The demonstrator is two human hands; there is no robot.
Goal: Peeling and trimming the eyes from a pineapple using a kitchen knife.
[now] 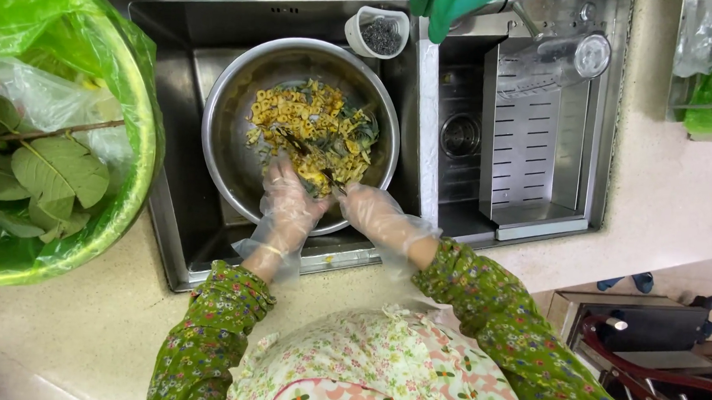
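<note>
1. The step in hand looks like sorting or mixing by hand: both hands, in clear disposable gloves, work in the heap of yellow ring-shaped slices and green leaf bits (315, 129) that lies in the steel bowl (229, 149), which sits in the left basin of the sink (168, 214).
2. The left hand (291, 201) is at the near edge of the heap, fingers curled down into the pieces; how firmly it grips them cannot be told.
3. The right hand (375, 213) rests just beside it at the bowl's near rim, apparently pinching a thin dark stem or tool (313, 161) that runs into the heap.
4. A green basin lined with plastic (136, 144) holding leafy branches stands on the tabletop (81, 324) to the left.
5. Judging from this, the next move calls for a light, careful pinch to lift pieces without spilling over the rim.
</note>
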